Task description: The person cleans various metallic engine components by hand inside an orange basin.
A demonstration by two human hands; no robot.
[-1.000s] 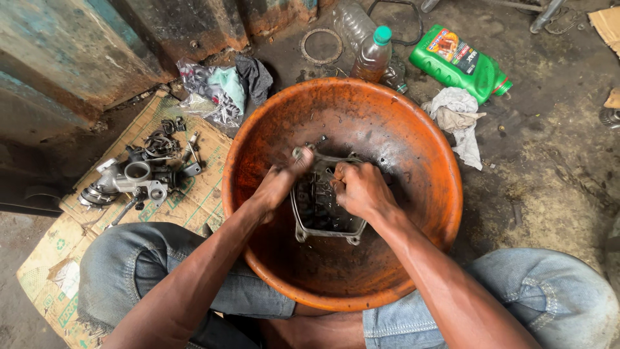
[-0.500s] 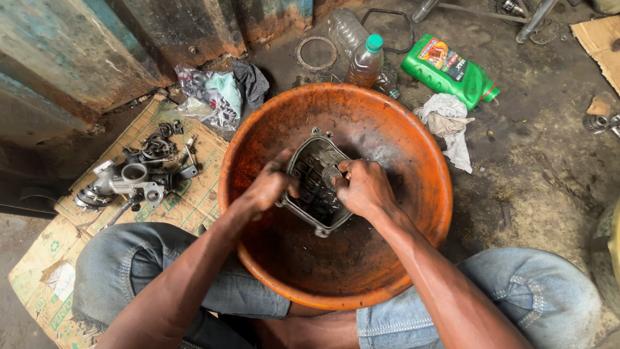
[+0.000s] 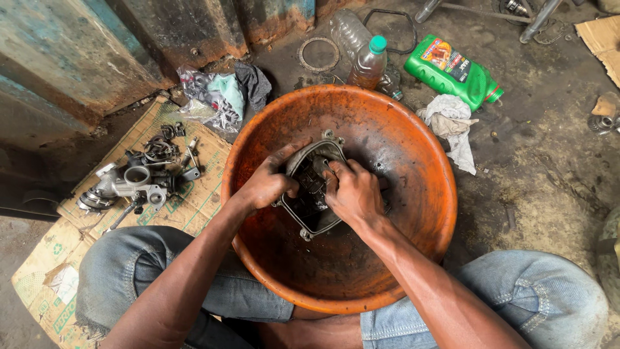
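A large orange basin [image 3: 426,168] sits on the ground between my knees. Inside it a dark metal engine cover [image 3: 309,210], roughly rectangular with bolt lugs, is tilted on its edge. My left hand [image 3: 268,181] grips the cover's left rim. My right hand [image 3: 352,190] presses into the cover's hollow inner side, fingers curled; whether it holds anything small there is hidden. Both hands are oily.
Left of the basin, a cardboard sheet [image 3: 194,207] carries a carburettor-like metal part [image 3: 126,184] and small pieces. Behind the basin lie a bottle of amber liquid [image 3: 368,63], a green oil jug [image 3: 452,68], a dirty rag [image 3: 452,123] and a plastic bag [image 3: 213,97].
The cover has been turned and tilted inside the basin. My left hand shifted from its top corner to its left rim, while my right hand moved over the inner side.
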